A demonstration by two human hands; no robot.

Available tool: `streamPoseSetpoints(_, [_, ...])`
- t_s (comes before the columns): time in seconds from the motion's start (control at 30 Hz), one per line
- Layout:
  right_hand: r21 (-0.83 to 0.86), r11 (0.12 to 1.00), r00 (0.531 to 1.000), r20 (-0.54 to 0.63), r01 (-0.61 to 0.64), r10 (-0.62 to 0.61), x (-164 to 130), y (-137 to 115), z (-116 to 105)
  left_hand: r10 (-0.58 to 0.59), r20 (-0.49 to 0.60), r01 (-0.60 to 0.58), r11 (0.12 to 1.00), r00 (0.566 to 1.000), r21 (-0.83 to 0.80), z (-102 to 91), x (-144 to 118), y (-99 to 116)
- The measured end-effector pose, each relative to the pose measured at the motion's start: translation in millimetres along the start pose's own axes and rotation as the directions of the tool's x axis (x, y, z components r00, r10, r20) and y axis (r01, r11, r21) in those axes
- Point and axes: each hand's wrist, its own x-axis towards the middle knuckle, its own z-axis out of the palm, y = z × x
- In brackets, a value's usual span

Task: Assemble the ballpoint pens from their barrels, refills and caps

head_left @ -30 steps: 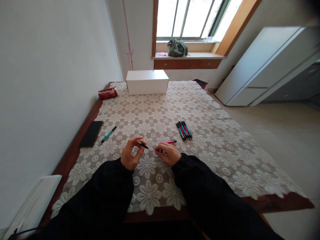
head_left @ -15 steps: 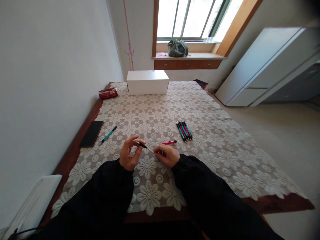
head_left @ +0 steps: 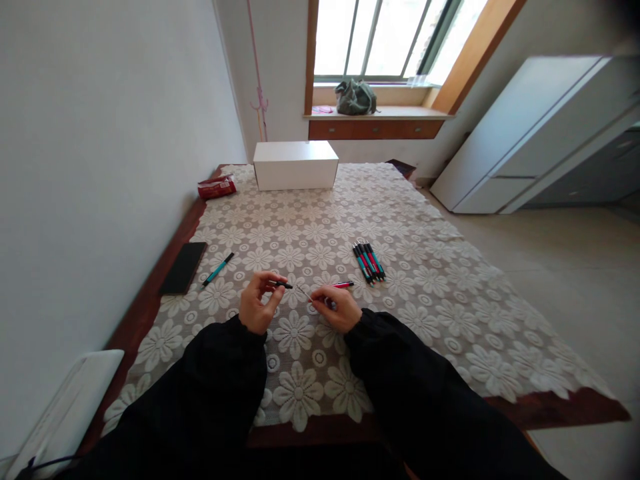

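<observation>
My left hand point(head_left: 257, 305) pinches a short black pen tip piece point(head_left: 283, 285) above the lace tablecloth point(head_left: 425, 287). My right hand point(head_left: 336, 308) holds a thin refill point(head_left: 303, 293) that points toward the left hand, a small gap between the two parts. A red pen barrel point(head_left: 343, 285) lies on the cloth just beyond my right hand. A bundle of several red and teal pens point(head_left: 368, 260) lies further right. A single teal pen point(head_left: 218, 269) lies to the left.
A black phone point(head_left: 183, 267) lies at the table's left edge by the wall. A white box point(head_left: 295, 165) and a red packet point(head_left: 216, 187) sit at the far end. A white object point(head_left: 65, 407) rests near left.
The black tip and the thin refill were joined in one line between my hands; now they are apart, the left hand having drawn the tip away to the left.
</observation>
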Motion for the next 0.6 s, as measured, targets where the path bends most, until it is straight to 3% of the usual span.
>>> streamPoseSetpoints(0.13, [-0.156, 0.987, 0.997, -0.065, 0.024, -0.035, -0.2, 4.4, -3.9, -0.074, 0.157, 0.031, 0.966, 0.985, 0.258, -2.0, 1.9, -4.2])
streamPoseSetpoints(0.3, [-0.321, 0.942, 0.993, -0.032, 0.094, -0.111, -1.0, 8.9, -6.9, -0.082, 0.222, -0.077, 0.777, 0.972, 0.624, -11.1, 8.2, -10.2])
streamPoseSetpoints(0.43, [-0.363, 0.921, 0.99, 0.017, 0.139, -0.142, -0.2, 7.8, -7.6, -0.035, 0.235, -0.139, 0.719, 0.971, 0.681, -17.8, 12.7, -17.7])
streamPoseSetpoints(0.6, [-0.408, 0.9, 0.988, 0.061, 0.153, -0.14, -0.5, 9.6, -7.2, 0.133, 0.243, -0.254, 0.772, 0.961, 0.582, -15.5, 12.4, -14.6])
